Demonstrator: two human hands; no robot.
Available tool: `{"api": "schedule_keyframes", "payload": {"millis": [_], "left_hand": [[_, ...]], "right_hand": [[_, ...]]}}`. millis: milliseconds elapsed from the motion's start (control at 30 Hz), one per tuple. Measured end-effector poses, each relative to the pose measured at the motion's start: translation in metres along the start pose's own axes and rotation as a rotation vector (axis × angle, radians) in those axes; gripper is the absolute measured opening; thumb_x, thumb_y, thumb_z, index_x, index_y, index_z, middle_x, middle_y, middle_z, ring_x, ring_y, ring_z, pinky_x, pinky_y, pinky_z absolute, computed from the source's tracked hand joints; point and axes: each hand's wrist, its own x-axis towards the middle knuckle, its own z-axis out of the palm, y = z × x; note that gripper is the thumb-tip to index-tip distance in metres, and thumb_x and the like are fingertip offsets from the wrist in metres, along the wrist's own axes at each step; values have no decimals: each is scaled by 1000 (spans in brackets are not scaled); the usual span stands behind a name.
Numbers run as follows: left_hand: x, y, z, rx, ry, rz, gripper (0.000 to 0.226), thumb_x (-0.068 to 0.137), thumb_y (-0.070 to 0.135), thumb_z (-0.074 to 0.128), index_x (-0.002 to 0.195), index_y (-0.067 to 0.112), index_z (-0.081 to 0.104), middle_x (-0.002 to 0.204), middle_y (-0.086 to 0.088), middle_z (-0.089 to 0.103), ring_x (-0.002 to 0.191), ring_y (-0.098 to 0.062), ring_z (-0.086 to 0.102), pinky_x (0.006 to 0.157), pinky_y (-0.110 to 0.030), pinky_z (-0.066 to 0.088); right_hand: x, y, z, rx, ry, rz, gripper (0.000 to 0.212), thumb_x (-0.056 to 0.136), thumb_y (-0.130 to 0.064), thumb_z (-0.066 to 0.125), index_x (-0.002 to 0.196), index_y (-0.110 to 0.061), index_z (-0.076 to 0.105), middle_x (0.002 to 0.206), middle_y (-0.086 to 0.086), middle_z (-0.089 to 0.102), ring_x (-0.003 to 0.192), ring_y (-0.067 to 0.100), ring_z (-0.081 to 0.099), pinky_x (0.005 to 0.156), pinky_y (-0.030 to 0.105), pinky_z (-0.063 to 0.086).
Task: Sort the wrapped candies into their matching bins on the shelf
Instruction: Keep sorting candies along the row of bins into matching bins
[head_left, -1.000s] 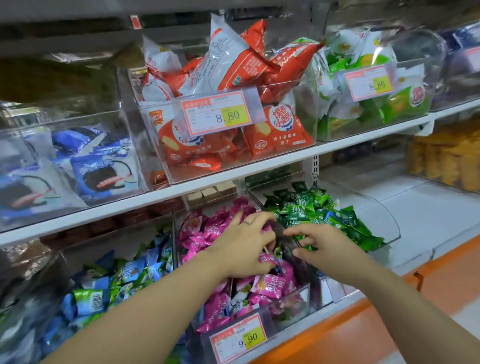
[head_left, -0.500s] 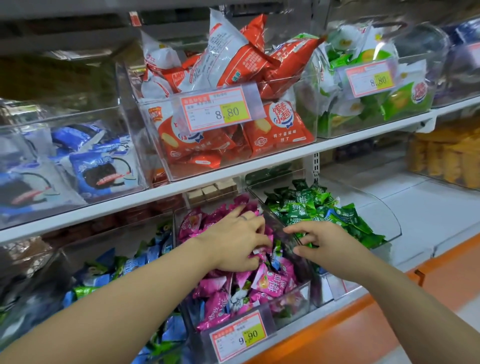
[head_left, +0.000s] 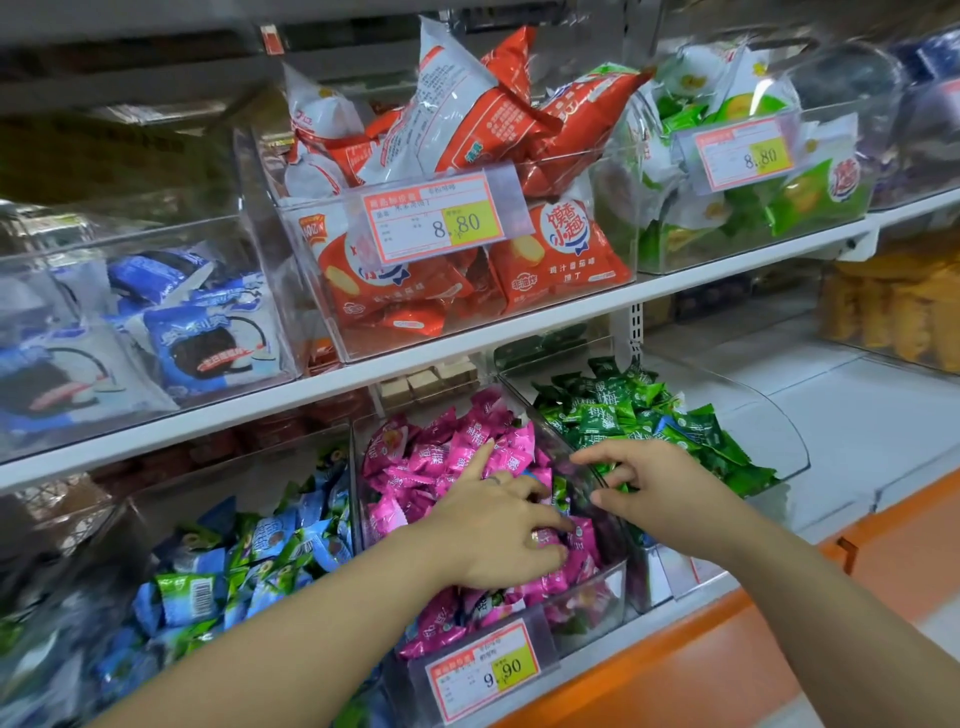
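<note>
At 8 o'clock in your view, a clear bin holds blue-green candies (head_left: 234, 566). Just right of it, the middle bin (head_left: 582, 618) is heaped with pink candies (head_left: 447, 452), and a 9.90 tag (head_left: 483, 670) sits on its front at 6 o'clock. Your left hand (head_left: 493, 535) lies on the pink heap. Its fingers (head_left: 545, 514) are spread, with the forefinger toward 12 o'clock and the others toward 3 o'clock, where a green wrapper (head_left: 560, 492) shows among the pink. Your right hand (head_left: 665, 488) hovers over the clear wall between the bins. Its thumb and forefinger are apart, and I see nothing pinched. Green candies (head_left: 639, 415) fill the bin at 3 o'clock.
</note>
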Motion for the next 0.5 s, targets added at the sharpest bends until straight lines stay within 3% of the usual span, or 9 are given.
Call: {"api": "schedule_keyframes", "payload": {"millis": [133,267,400,500], "left_hand": [[4,4,4,-46,37,-38,45,92,51,30,131,41,50,157,4,23,142,-19,23,112,-51,-22],[7,6,3,-60,48,-83,49,93,46,36,138,29,46,152,8,33,139,-20,28,112,-49,-24],[6,5,0,-67,52,-88,51,94,42,40,141,22,44,149,12,37,136,-20,31,112,-49,-23],[-1,4,-2,-104,106,-73,48,96,41,40,140,23,46,147,13,38,135,-16,31,112,-48,-23]], "right_hand": [[-1,-1,0,-21,4,-10,38,91,-12,60,126,-26,57,80,-25,45,44,-22,42,48,4,37],[0,-1,1,-46,9,-13,39,90,-14,61,126,-29,57,81,-29,44,55,-13,48,55,4,39],[1,2,2,-45,6,-12,39,91,-15,60,126,-30,56,90,-15,53,46,-21,44,49,4,36],[2,5,4,-39,24,-26,38,89,-19,62,124,-33,57,103,-5,60,66,-13,52,67,12,44]]}}
